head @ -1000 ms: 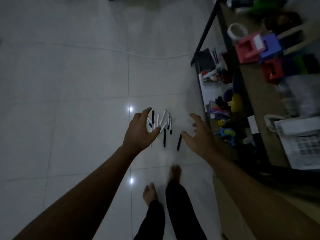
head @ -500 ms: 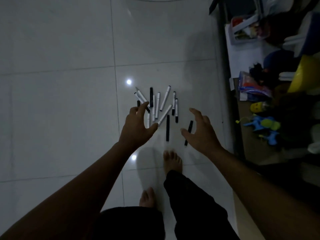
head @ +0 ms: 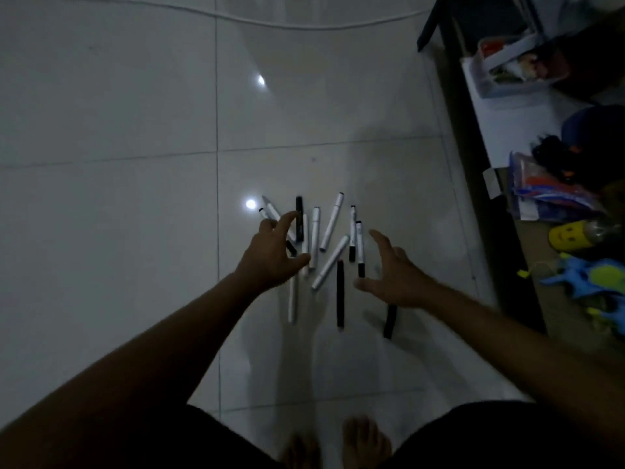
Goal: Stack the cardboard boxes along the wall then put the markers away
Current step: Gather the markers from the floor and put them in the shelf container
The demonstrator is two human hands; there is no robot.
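Several white and black markers (head: 331,225) lie scattered on the pale tiled floor in front of me. My left hand (head: 270,255) hovers over the left side of the pile, fingers spread, holding nothing. My right hand (head: 394,274) reaches in from the right with fingers apart, beside a white marker with a black cap (head: 360,248) and partly covering a black marker (head: 390,321). A long black marker (head: 340,292) lies between the hands. No cardboard boxes are in view.
A dark low shelf frame (head: 473,184) runs along the right, with a plastic tub (head: 507,72), a colourful packet (head: 551,194) and yellow and blue toys (head: 588,272) on it. A white cable (head: 304,23) crosses the floor far ahead. My bare feet (head: 365,441) are at the bottom.
The view has dropped closer to the floor and the markers look larger. Both hands have come down nearer the pile, still with nothing in them.
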